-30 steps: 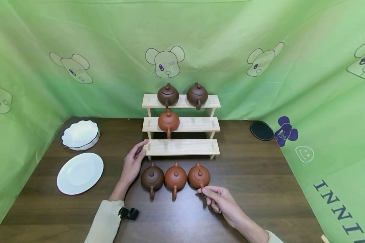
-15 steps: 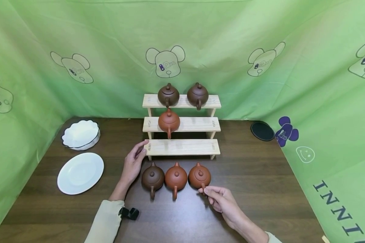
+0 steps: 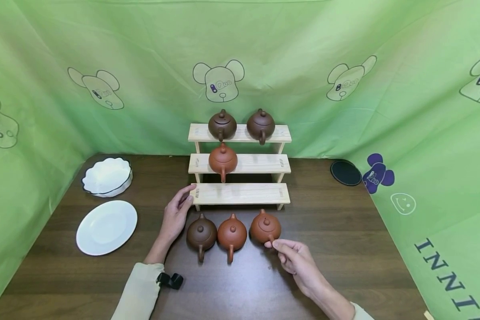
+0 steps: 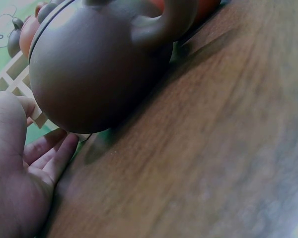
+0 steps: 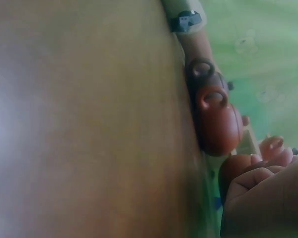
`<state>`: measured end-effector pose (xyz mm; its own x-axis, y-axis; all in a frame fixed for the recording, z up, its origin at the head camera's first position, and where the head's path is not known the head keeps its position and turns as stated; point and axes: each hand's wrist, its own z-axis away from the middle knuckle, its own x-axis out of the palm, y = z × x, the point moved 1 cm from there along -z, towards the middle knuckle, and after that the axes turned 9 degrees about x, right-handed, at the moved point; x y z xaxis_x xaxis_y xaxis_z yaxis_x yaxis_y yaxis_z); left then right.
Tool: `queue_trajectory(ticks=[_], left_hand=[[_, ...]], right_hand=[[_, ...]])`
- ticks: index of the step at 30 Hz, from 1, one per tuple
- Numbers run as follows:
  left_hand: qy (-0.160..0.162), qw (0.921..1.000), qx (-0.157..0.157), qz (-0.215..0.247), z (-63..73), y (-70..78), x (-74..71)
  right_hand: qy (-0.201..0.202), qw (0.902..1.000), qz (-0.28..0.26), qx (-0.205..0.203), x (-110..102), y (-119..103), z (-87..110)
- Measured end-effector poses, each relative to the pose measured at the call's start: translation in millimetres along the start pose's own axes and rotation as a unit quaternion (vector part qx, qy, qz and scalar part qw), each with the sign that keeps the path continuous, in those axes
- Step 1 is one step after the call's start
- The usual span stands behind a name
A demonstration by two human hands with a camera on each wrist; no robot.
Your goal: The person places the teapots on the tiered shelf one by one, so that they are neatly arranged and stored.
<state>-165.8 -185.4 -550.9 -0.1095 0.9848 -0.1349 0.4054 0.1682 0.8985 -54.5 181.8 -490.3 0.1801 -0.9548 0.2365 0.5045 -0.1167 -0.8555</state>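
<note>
My right hand [image 3: 299,263] pinches the handle of an orange-red clay teapot [image 3: 266,228], at the right end of a row of three. In the right wrist view, that hand [image 5: 270,198] hides most of this teapot [image 5: 232,169]. Beside it stand another orange-red teapot [image 3: 232,233] and a dark brown teapot [image 3: 201,234], handles toward me. My left hand [image 3: 174,217] holds the left end of the lowest shelf of a three-step wooden stand [image 3: 240,194], thumb in front and fingers behind. In the left wrist view, the brown teapot [image 4: 99,69] covers part of the stand.
Two brown teapots, a left one [image 3: 222,126] and a right one [image 3: 261,125], stand on the top step. An orange-red teapot [image 3: 223,159] sits on the middle step's left half. Leftward are a scalloped white bowl [image 3: 107,177] and a white plate [image 3: 106,227]; a black oval coaster [image 3: 346,173] lies rightward.
My right hand has shifted the right-hand orange-red teapot slightly up and away from me, and a gap to its neighbour has opened. My left hand stays on the stand.
</note>
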Motion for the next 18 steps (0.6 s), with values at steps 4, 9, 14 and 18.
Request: queue_trajectory(ticks=[4,9,14,18], left_hand=[[-0.001,1.0,0.0,-0.001,-0.8,2.0,0.5],[-0.012,0.9998,-0.018,-0.005,-1.9,-13.3,-2.2],[-0.017,0.9991,-0.037,-0.01,-3.7,2.8,0.0],[-0.016,0.999,-0.038,-0.014,-3.6,13.0,1.0]], right_hand=[[-0.007,0.9995,-0.012,-0.027,0,-8,-1.6],[0.001,0.9989,-0.019,-0.044,2,-17,-3.3],[0.009,0.9979,-0.036,-0.053,5,-28,-4.1],[0.012,0.9962,-0.05,-0.07,8,-36,-6.5]])
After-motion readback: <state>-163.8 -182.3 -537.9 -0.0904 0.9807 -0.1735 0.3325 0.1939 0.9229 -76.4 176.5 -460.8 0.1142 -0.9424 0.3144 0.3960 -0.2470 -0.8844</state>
